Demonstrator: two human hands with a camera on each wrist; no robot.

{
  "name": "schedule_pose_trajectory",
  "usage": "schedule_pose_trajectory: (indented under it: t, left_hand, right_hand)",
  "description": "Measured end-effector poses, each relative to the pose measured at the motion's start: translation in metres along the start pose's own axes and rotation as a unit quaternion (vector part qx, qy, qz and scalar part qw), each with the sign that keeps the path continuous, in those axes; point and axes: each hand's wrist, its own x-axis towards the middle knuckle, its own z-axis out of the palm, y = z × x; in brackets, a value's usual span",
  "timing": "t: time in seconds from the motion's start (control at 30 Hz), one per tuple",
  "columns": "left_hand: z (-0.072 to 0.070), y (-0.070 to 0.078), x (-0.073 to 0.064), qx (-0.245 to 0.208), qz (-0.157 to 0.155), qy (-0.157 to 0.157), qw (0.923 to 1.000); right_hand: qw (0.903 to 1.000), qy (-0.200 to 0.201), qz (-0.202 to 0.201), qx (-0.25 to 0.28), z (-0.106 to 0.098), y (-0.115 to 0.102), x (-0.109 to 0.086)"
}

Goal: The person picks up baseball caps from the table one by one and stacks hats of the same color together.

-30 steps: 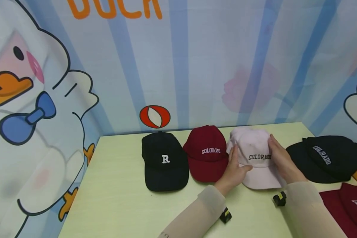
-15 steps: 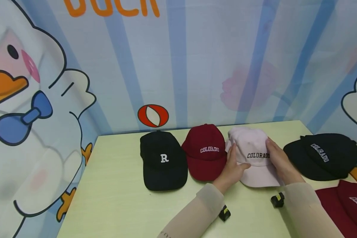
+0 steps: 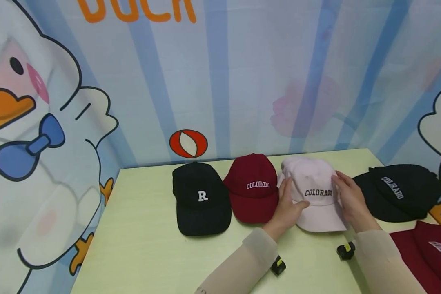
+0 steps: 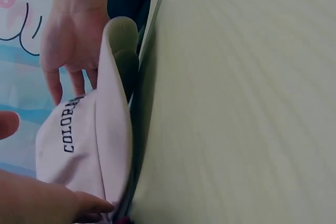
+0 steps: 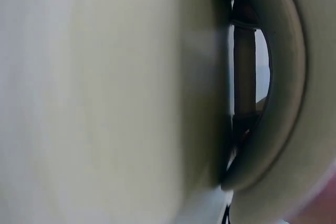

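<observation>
A pale pink baseball cap (image 3: 317, 214) with dark COLORADO lettering sits on the table, its brim toward me. Along its left side rest the fingers of my left hand (image 3: 287, 212); the thumb extends over the front and looks apart from the cap in the left wrist view. My right hand (image 3: 354, 204) is at the cap's right side, its fingers extended with tips by the crown, seen also as the right hand (image 4: 76, 40) in the left wrist view. The right wrist view looks under the cap's brim (image 5: 291, 77), toward a strap at the back opening.
Left of the pink cap stand a dark red COLORADO cap (image 3: 255, 208) and a black R cap (image 3: 202, 216) in a row. On the right lie a black COLORADO cap (image 3: 408, 200) and another dark red cap (image 3: 422, 249). A printed cloth backdrop (image 3: 242, 81) rises behind the table (image 3: 143, 245).
My right hand has shifted slightly right and its fingers have eased outward from the crown, uncovering the end of the lettering. The left hand and the cap stay nearly in place.
</observation>
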Motion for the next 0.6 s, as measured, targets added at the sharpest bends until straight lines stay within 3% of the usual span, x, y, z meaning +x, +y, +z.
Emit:
schedule_pose_trajectory:
  t: [0.3, 0.53, 0.6]
  left_hand:
    - [0.014, 0.026, -0.030, 0.024, 0.013, 0.001, 0.9996]
    - [0.033, 0.043, -0.058, 0.010, 0.033, -0.020, 0.9992]
    - [0.040, 0.045, -0.063, -0.002, 0.034, -0.030, 0.9990]
  right_hand:
    - [0.9994, 0.024, -0.018, -0.018, -0.026, 0.001, -0.023]
    - [0.9951, 0.032, -0.047, 0.081, -0.059, 0.005, -0.055]
    - [0.9926, 0.063, -0.038, 0.097, -0.067, 0.006, -0.064]
